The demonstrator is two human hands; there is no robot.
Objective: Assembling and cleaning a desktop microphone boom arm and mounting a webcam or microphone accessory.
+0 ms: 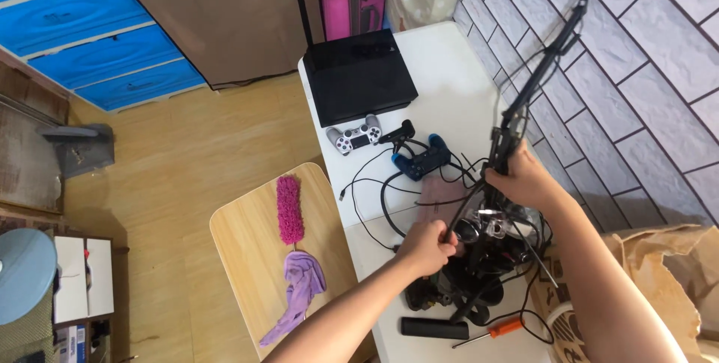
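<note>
1. Tripod [541, 71] in my grip: a black folded stand whose long axis runs from the tangle low on the white table [457, 78] up and away to the right, its thin tip pointing at the grey brick wall [636, 56].
2. My right hand [524, 177] has its fingers wrapped tight around the stand's lower shaft, just above the cluttered base.
3. My left hand [427, 247] is closed on a dark leg or rod at the base; I cannot tell exactly which part it pinches.
4. The base sits among black cables [389, 206] and shiny metal pieces near the table's near end.
5. Beyond my hands lie a blue game controller [421, 158] and a white game controller [354, 137], well apart from each other, with a black console [358, 74] further back.
6. Near the table's front edge rest a black bar-shaped thing [434, 328] and an orange-handled screwdriver [494, 329].
7. To the left, a lower wooden side table [240, 250] carries a pink duster [289, 209] and a purple cloth [299, 288].
8. A crumpled brown paper bag [659, 258] sits to my right.
</note>
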